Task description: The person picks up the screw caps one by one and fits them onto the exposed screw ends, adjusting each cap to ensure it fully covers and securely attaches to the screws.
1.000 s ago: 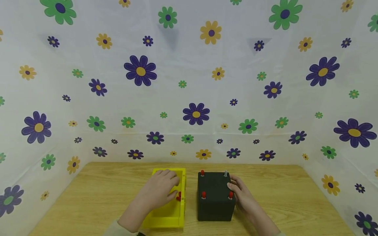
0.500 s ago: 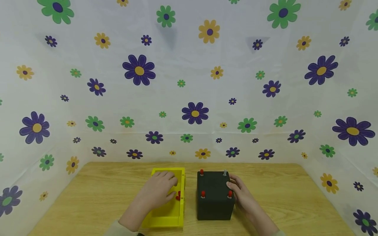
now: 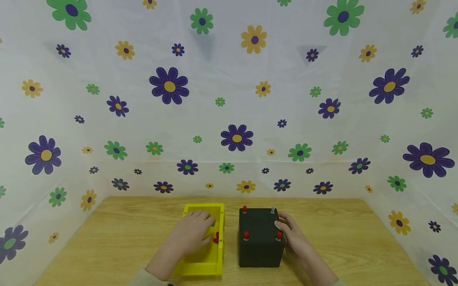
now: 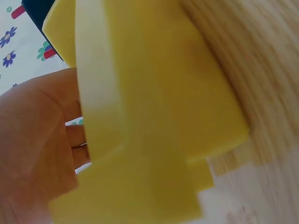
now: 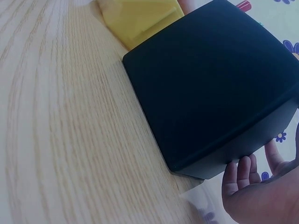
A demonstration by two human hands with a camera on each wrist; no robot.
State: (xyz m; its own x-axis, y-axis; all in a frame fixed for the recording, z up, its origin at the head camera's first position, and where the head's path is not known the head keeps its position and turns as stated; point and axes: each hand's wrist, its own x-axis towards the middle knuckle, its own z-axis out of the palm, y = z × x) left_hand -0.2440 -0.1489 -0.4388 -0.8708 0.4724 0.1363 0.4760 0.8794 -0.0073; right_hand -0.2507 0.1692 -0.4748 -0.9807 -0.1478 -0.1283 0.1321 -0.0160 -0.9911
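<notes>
My left hand (image 3: 189, 234) reaches over the yellow bin (image 3: 202, 269), its fingers relaxed and spread down into it. The thumb points toward small red caps (image 3: 216, 237) by the bin's right wall. In the left wrist view, the yellow wall hides most of those fingers. To the right stands a black box (image 3: 259, 254) with toggle switches at its top corners. Three carry red caps (image 3: 246, 236); the far right switch (image 3: 273, 210) is bare metal. My right hand (image 3: 295, 238) holds the box's right side, thumb at the top edge, fingertips (image 5: 243, 170) against the side.
Both things stand on a wood-grain table (image 3: 322, 222), with a narrow strip of tabletop between them. A white flowered sheet (image 3: 229, 119) rises behind the table and along both sides.
My left hand has drawn slightly toward the front inside the bin. The right hand, box and bin keep their places.
</notes>
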